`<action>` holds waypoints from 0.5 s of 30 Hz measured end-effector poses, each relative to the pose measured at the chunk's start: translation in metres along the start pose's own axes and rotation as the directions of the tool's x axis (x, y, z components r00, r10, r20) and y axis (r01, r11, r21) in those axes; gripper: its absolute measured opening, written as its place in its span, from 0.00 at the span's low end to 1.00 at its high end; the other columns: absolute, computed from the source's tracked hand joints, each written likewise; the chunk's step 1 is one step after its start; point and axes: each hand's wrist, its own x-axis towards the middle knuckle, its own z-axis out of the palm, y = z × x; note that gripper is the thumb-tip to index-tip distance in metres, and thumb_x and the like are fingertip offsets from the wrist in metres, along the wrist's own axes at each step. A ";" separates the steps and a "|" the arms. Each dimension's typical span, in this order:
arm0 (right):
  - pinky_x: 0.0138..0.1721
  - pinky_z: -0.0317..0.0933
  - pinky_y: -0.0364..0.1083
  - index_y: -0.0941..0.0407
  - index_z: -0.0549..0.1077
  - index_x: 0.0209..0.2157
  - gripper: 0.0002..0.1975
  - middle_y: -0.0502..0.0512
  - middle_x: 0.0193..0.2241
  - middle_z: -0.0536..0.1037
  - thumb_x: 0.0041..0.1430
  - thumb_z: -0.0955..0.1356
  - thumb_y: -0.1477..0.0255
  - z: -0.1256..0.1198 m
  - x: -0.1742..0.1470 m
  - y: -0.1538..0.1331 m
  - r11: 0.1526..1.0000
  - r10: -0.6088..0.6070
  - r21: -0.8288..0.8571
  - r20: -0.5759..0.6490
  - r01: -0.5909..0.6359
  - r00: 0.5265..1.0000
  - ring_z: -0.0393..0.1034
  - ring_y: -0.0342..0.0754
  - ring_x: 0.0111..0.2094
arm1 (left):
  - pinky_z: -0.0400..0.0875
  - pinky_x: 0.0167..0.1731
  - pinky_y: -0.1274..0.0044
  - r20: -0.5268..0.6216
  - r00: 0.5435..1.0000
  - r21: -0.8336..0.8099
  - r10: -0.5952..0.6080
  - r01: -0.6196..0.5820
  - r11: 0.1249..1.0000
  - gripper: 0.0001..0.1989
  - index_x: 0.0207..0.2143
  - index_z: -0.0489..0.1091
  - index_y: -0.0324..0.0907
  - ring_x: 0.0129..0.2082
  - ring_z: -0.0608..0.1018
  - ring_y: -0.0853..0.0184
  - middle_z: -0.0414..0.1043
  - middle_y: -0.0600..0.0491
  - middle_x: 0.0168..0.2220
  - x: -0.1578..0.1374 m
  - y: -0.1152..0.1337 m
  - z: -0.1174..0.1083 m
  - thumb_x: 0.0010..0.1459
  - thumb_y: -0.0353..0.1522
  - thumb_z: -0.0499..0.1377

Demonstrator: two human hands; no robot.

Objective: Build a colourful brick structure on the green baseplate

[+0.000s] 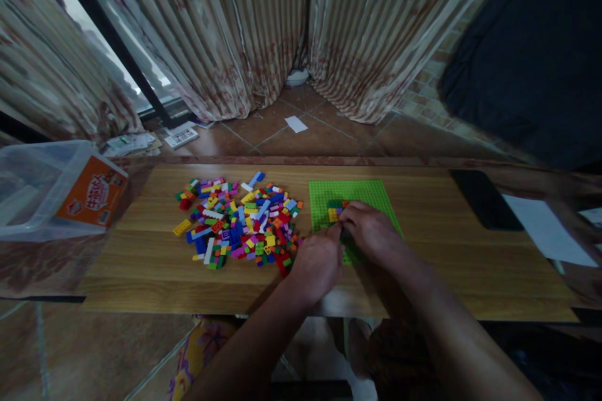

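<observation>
A green studded baseplate (371,193) lies on the table, and a small cluster of building bricks (333,213) in yellow, green and orange sits on it. My right hand (369,229) is over the plate, its fingers closed at the right side of that cluster. Just below the cluster, my left hand (318,263) is closed too, its fingertips meeting those of my right hand. Whatever is between the fingers is hidden. Left of the plate is a loose pile of multicoloured bricks (244,219), close to my left hand.
The long wooden table (437,263) carries a black phone-like slab (484,199) at its right end. Beyond that end is a white sheet of paper (550,229). A clear plastic bin (47,191) with an orange label stands off the left end. Curtains (263,31) hang behind.
</observation>
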 end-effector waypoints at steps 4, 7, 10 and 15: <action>0.39 0.62 0.47 0.55 0.74 0.30 0.06 0.53 0.32 0.75 0.58 0.65 0.75 -0.005 -0.004 0.008 0.978 0.134 0.175 -0.126 -0.111 0.983 0.70 0.48 0.35 | 0.73 0.43 0.68 -0.004 1.000 -0.039 -0.024 0.024 0.999 0.18 0.54 0.64 0.39 0.41 0.79 0.59 0.77 0.44 0.42 0.000 -0.003 -0.001 0.62 0.30 0.50; 0.37 0.63 0.47 0.55 0.75 0.30 0.03 0.53 0.30 0.77 0.55 0.68 0.73 -0.006 -0.007 0.013 0.942 0.294 0.220 -0.167 -0.255 0.941 0.71 0.48 0.32 | 0.73 0.44 0.68 0.003 0.999 -0.057 -0.041 0.041 0.998 0.19 0.56 0.63 0.39 0.42 0.79 0.58 0.77 0.43 0.44 -0.001 -0.003 -0.003 0.63 0.30 0.50; 0.35 0.62 0.47 0.56 0.76 0.30 0.03 0.53 0.30 0.78 0.52 0.70 0.72 -0.004 -0.007 0.012 0.907 0.389 0.220 -0.116 -0.358 0.914 0.70 0.48 0.30 | 0.73 0.46 0.66 0.000 1.000 -0.045 -0.018 0.018 0.999 0.21 0.58 0.61 0.38 0.44 0.79 0.57 0.76 0.42 0.46 -0.001 -0.003 -0.002 0.63 0.29 0.49; 0.31 0.61 0.46 0.55 0.75 0.25 0.04 0.52 0.27 0.77 0.50 0.70 0.70 0.000 -0.002 0.007 0.898 0.415 0.212 -0.119 -0.386 0.902 0.69 0.46 0.27 | 0.73 0.46 0.67 0.031 1.000 0.031 0.000 -0.001 1.000 0.23 0.60 0.59 0.36 0.44 0.78 0.58 0.74 0.41 0.48 0.000 -0.001 0.000 0.63 0.28 0.49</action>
